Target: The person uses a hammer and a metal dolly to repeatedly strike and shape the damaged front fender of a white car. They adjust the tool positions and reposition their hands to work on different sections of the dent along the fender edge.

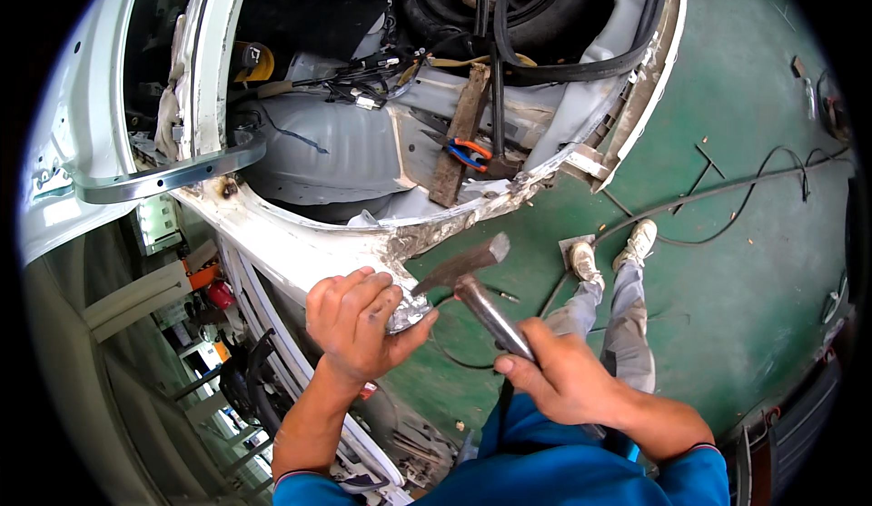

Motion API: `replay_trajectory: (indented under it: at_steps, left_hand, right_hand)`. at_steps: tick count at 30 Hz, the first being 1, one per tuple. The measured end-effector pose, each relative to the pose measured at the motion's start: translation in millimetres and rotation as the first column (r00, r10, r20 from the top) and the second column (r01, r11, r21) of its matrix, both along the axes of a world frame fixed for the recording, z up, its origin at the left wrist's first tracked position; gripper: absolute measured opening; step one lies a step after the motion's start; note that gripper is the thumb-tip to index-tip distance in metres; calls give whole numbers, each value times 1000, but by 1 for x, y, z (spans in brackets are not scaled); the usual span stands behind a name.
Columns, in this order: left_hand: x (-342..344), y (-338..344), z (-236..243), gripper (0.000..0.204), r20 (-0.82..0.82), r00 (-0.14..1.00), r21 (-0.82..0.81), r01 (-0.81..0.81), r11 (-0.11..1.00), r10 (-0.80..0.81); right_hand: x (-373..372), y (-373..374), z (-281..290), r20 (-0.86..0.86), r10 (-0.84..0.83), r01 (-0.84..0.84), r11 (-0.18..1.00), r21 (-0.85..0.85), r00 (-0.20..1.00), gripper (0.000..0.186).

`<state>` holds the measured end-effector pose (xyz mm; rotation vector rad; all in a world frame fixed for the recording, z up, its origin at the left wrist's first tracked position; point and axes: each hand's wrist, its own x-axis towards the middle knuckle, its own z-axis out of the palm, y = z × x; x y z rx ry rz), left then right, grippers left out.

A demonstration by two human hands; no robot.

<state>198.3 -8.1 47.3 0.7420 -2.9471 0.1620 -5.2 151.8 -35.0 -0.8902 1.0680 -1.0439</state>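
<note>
My right hand point(568, 374) is closed round the handle of a body hammer point(495, 320). The hammer's head point(461, 266) is just above and beside a shiny, dented metal piece point(408, 311) at the corner of the white car body point(300, 250). I cannot tell whether the head touches it. My left hand point(354, 320) lies against that corner, its fingers bent and its thumb along the near side of the metal piece. Whether that piece is part of the panel or a separate block is unclear.
Inside the open rear lie a wooden block point(461, 133), pliers with orange and blue handles point(470, 153), another hammer point(501, 163), wiring and a tyre point(554, 20). A curved metal bar point(173, 174) juts out at left. Hoses point(708, 199) cross the green floor beside my feet.
</note>
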Motion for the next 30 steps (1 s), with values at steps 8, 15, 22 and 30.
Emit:
replay_trajectory:
  at_steps: [8, 15, 22, 30]
  left_hand:
    - [0, -2, 1, 49, 11, 999, -7, 33, 999, -33]
    - [2, 0, -1, 48, 8, 1000, -11, 23, 1000, -23]
    - [2, 0, -2, 47, 20, 1000, -3, 21, 1000, -21]
    - [7, 0, -3, 50, 41, 998, -18, 37, 999, -36]
  right_hand:
    - [15, 8, -4, -50, 9, -9, 1000, -5, 999, 30]
    - [13, 7, -3, 24, -156, 156, 988, 9, 987, 31]
    - [6, 3, -4, 72, -122, 122, 993, 2, 990, 32]
    - [7, 9, -36, 251, -64, 34, 992, 124, 966, 29]
